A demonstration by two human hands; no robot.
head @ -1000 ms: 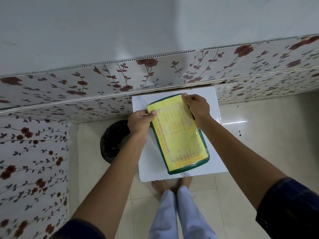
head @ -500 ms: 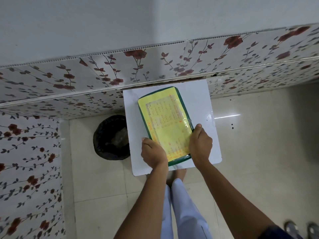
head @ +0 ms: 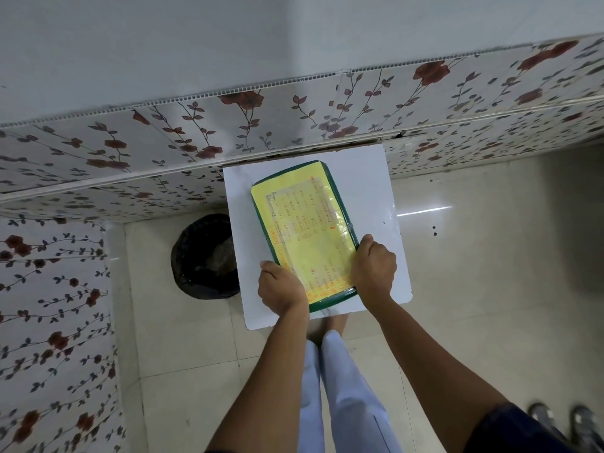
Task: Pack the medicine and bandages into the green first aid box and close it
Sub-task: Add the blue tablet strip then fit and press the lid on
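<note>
A small white table (head: 369, 178) stands against a wall clad in rose-patterned panels (head: 294, 119), over a pale tiled floor (head: 490, 273). The left hand (head: 281, 291) curls closed over the near-left corner of the green first aid box (head: 302, 230), fingers wrapped down its side. The right hand (head: 374, 268) grips the near-right edge the same way, thumb on top. The box lies closed and flat on the table, its long side running near to far and slightly slanted, its lid covered by a yellow sheet with orange writing (head: 307, 237); what is inside cannot be seen. A strip of bare tabletop rings the box, widest on the right and far-left. Left of the table, just beside its edge, a black-lined bin (head: 204, 256) sits on the floor, its contents unclear. The floor to the right lies open, with a pair of shoes (head: 565, 423) at the near-right corner.
</note>
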